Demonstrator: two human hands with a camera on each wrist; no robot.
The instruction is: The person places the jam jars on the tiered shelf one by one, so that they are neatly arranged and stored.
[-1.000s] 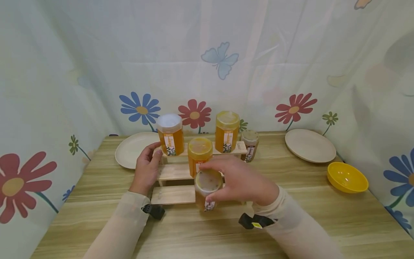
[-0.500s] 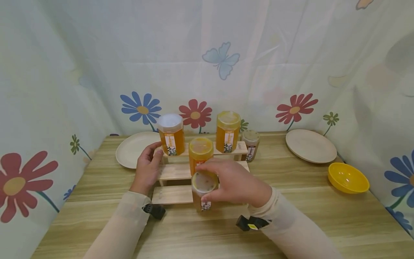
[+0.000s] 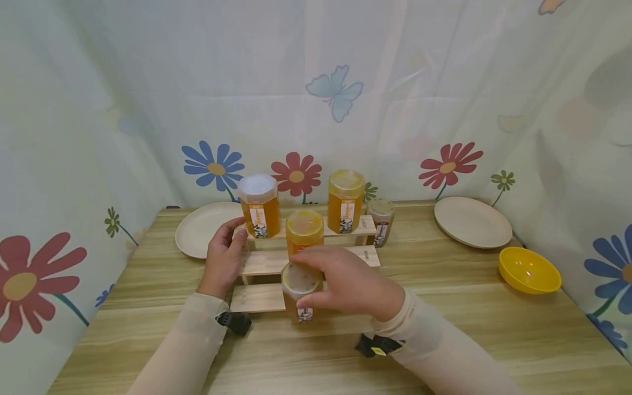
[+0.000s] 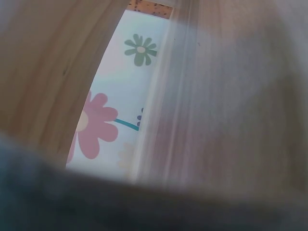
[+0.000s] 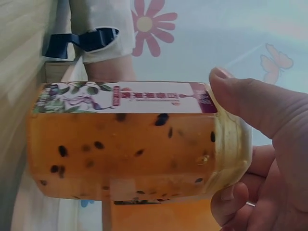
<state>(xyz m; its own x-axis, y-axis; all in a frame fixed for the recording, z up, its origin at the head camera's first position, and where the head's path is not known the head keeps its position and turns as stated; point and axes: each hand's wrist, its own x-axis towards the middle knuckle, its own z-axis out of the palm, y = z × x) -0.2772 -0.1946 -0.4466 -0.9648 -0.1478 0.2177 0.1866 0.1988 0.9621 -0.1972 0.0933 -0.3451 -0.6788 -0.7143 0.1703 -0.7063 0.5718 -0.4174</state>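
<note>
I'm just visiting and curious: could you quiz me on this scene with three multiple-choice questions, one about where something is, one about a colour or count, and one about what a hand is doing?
1. Where is the bowl?
A. On the table's right side, near the curtain
B. On the top step of the wooden rack
C. Under the left hand

2. How many pale round plates lie on the table?
A. One
B. Two
C. Four

3. What is the right hand doing?
A. Lying flat on the table
B. Gripping a jar by its lid end
C. Holding a plate

Answers:
1. A: the yellow bowl sits alone at the right, in front of the right plate.
2. B: one plate at the left, one at the right.
3. B: its thumb and fingers curl round the top of the seeded jar, seen close in the right wrist view.
</note>
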